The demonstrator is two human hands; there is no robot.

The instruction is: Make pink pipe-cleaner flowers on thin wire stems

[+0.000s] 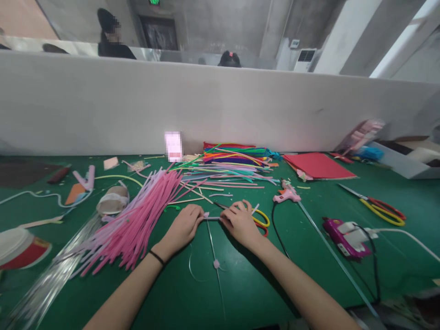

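Observation:
My left hand (184, 227) and my right hand (240, 222) rest on the green table (172, 293), fingers curled. Between them they pinch a short grey pipe cleaner (212, 218) held level, one end in each hand. A thin wire (215, 247) with a small pink bead runs from under it toward me. A big bundle of pink pipe cleaners (137, 220) lies just left of my left hand. Yellow-and-red scissors (261, 220) lie just beyond my right hand.
Mixed coloured pipe cleaners (233, 158) are piled at the white partition (220, 110). A pink glue gun (287, 196), a purple glue gun (343, 236) with cords, red sheets (319, 166), more scissors (381, 208), a tape roll (112, 201) and a paper cup (19, 247) lie around. People sit behind the partition.

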